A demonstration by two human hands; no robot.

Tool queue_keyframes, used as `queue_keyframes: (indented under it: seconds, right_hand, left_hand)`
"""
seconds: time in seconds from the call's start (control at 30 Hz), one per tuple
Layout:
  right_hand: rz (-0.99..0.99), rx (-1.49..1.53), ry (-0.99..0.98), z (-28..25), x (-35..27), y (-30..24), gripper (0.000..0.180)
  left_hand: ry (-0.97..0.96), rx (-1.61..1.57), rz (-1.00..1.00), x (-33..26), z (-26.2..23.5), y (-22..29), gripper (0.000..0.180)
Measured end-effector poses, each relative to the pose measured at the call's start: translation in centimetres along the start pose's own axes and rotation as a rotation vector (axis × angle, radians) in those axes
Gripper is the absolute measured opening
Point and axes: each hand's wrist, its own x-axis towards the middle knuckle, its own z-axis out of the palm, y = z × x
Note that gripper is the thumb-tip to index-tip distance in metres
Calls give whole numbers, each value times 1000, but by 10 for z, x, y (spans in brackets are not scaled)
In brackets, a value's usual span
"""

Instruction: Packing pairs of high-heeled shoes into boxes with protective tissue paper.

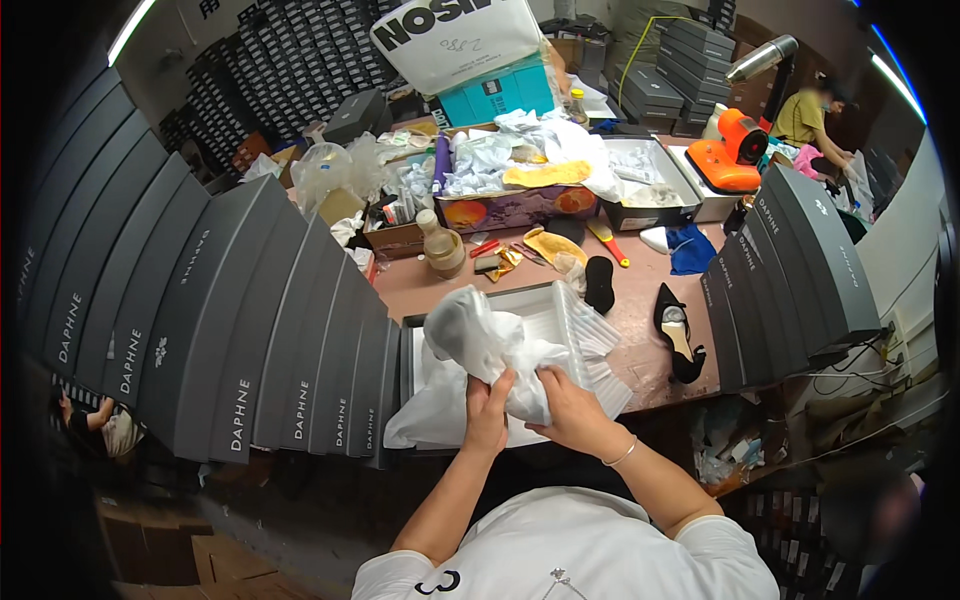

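Note:
Both my hands grip a thin white wrapping (520, 375) bunched around a dark object, whose kind I cannot make out through the layer. My left hand (487, 412) pinches its near left side with thumb and fingers. On the right side, my right hand (578, 412) has its fingers closed on the same bundle. Below the bundle lies an open shoe box (540, 297) with white lining, and white sheet hangs over its front left. Pleated white paper (602, 345) spills past its right side. Farther right, a black pointed slingback shoe (680, 335) lies on the pink tabletop.
Rows of dark grey shoe boxes (270, 330) wall the left, and another stack (790, 270) stands right. Behind are a glass bottle (441, 245), a black insole-shaped piece (599, 284), a red-yellow brush (608, 243), a paper-filled carton (520, 210) and an orange device (725, 160). Another person (815, 120) works far right.

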Motion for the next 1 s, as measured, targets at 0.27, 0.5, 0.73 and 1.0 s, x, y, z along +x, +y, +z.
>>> queue_keyframes:
  seconds: [0.27, 0.5, 0.73, 1.0]
  right_hand:
    - [-17, 316, 92, 4, -17, 18, 80]
    - [-109, 129, 78, -15, -28, 36, 75]
    - [-65, -25, 295, -23, -7, 55, 86]
    - [-215, -348, 323, -69, 1, 76, 70]
  left_hand:
    - [127, -82, 27, 53, -42, 45, 51]
    - [195, 61, 345, 165, -38, 127, 40]
    - [192, 266, 647, 171, 35, 186, 46]
    - [143, -67, 311, 189, -18, 182, 41]
